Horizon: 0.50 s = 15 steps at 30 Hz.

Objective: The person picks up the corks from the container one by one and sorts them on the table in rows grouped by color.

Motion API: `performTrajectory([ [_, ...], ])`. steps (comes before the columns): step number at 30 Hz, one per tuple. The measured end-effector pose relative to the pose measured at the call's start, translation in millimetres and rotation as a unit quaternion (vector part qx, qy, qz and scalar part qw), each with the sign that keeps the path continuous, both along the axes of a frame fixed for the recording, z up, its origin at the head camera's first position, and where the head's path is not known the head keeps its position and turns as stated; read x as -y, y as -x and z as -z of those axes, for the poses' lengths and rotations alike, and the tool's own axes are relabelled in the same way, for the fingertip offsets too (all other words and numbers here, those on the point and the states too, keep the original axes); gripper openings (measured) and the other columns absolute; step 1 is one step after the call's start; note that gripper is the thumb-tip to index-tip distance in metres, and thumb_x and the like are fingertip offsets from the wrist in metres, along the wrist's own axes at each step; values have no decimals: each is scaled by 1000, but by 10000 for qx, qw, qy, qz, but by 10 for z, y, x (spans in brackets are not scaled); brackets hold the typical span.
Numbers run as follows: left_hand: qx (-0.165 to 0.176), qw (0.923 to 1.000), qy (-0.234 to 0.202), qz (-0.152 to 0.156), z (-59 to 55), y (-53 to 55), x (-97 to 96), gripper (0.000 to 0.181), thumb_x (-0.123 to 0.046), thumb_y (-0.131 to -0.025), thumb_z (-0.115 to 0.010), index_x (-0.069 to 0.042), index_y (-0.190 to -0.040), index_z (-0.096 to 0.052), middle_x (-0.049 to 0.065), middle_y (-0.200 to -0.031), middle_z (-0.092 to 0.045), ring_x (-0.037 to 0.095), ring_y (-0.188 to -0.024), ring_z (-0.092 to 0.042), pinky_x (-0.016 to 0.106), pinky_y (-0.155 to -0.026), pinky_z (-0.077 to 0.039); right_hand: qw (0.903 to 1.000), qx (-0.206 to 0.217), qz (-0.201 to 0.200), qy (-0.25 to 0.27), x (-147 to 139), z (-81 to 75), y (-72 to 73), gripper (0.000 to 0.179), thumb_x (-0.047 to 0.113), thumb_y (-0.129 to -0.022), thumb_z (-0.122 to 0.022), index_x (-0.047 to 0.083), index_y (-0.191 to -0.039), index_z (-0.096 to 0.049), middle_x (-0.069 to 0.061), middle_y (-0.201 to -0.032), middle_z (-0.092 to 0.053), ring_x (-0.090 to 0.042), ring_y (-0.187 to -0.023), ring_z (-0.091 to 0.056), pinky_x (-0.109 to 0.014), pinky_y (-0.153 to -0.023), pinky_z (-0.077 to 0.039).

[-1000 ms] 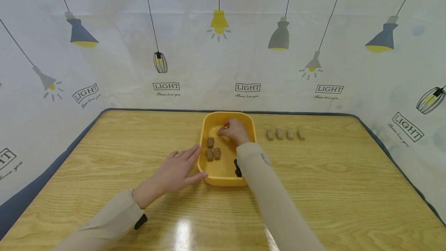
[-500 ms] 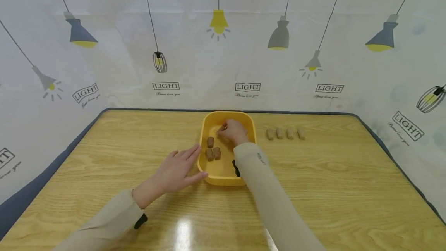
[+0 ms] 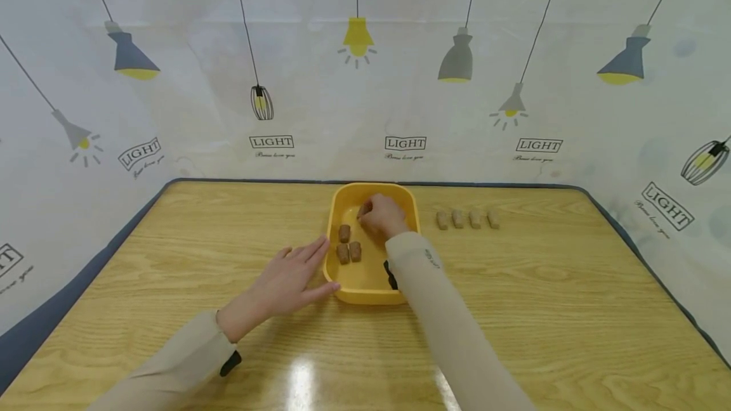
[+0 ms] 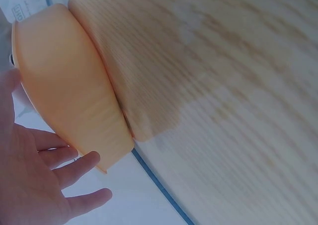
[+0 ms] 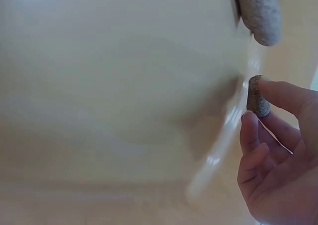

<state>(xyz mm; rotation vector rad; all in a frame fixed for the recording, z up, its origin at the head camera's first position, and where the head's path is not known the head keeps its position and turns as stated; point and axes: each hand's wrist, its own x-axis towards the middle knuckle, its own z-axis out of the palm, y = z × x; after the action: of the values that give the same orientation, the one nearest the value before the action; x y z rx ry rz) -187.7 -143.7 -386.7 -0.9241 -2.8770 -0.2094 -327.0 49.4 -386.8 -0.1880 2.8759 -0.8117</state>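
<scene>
Inside the yellow tray (image 3: 370, 297), my right hand (image 3: 385, 213) pinches a brown cork (image 5: 258, 98) between thumb and fingers, near the far part of the tray. In the head view that cork is mostly covered by the fingers. Three more corks (image 3: 344, 233) stand or lie grouped at the tray's left side. My left hand (image 3: 288, 281) rests with straight fingers against the tray's left wall. From the left wrist, the fingers (image 4: 79, 170) spread along the outer wall of the tray.
Several lighter brown corks (image 3: 458, 219) form a row on the wooden table (image 3: 542, 309), right of the tray. A patterned backdrop (image 3: 320, 81) with printed lamps rises behind the table's dark-edged far side.
The right forearm shifts very slightly left, then back right, while the right hand stays at nearly the same spot in the tray. The left hand and the grouped corks hold still.
</scene>
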Motion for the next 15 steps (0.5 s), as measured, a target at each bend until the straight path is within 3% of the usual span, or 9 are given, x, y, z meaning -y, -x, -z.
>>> performTrajectory([
  [5,-1,10000,-48,26,5,4,2,78,-60,-86,-34,-1,-137,-28,12,-140,-28,26,-123,-32,52,-93,-26,9996,-34,-256,126,-56,-99,36,3,15,-78,-63,12,-79,-62,-2,-79,-58,-20,-72,-51,-33,-66,-39],
  [15,46,10000,-17,9,-17,-10,-2,79,-60,-86,-34,0,-137,-27,13,-140,-26,28,-121,-34,53,-93,-25,9959,-289,-729,-448,-158,-397,127,13,18,-81,-63,10,-90,-63,-5,-96,-58,-19,-86,-51,-33,-77,-41],
])
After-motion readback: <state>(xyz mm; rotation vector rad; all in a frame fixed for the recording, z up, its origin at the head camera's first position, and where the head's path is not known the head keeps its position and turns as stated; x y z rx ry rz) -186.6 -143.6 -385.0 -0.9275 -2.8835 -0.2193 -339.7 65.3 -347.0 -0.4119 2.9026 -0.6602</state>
